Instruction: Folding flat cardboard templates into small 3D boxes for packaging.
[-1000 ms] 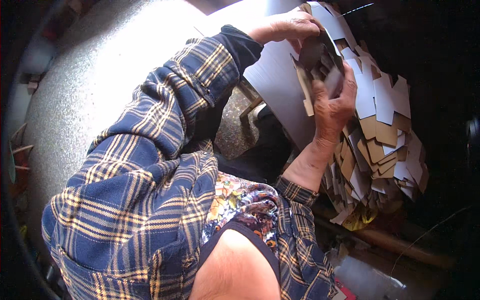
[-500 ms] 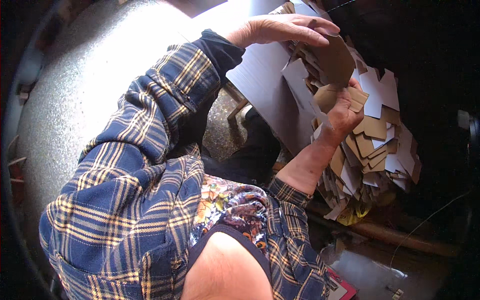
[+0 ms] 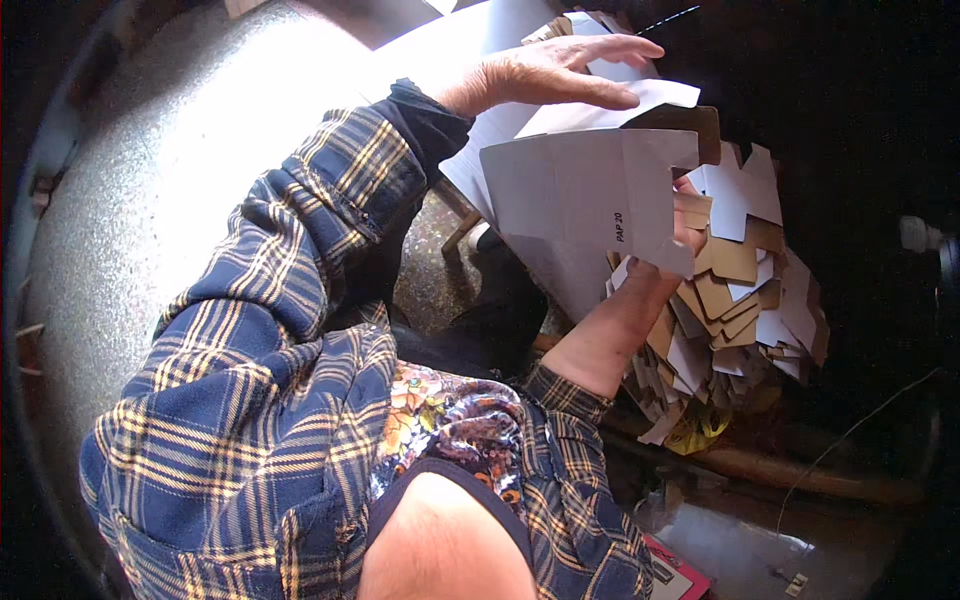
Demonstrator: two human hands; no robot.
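Observation:
A partly folded cardboard carton (image 3: 570, 195) with a light grey-white outside hangs between my hands, one notched panel facing me. My right hand (image 3: 688, 234) grips its right edge from behind, and most of the fingers are hidden by that panel. A small piece of brown cardboard (image 3: 695, 205) also shows at this hand. My left hand (image 3: 555, 80) is over the carton's upper white flap (image 3: 590, 115), its fingers stretched out and apart; whether the thumb touches the flap I cannot tell.
Right of the carton rises a big heap of flattened cardboard pieces (image 3: 735, 300), brown and white. A large white sheet (image 3: 545, 265) slants beneath the carton. Yellow plastic (image 3: 697, 430) pokes out under the heap, near a wooden bar (image 3: 790, 475). Speckled floor (image 3: 120, 250) lies to the left.
The carton has swung left and spread, so a white panel now faces me instead of a brown one. My left hand has shifted slightly left and down, fingers still stretched.

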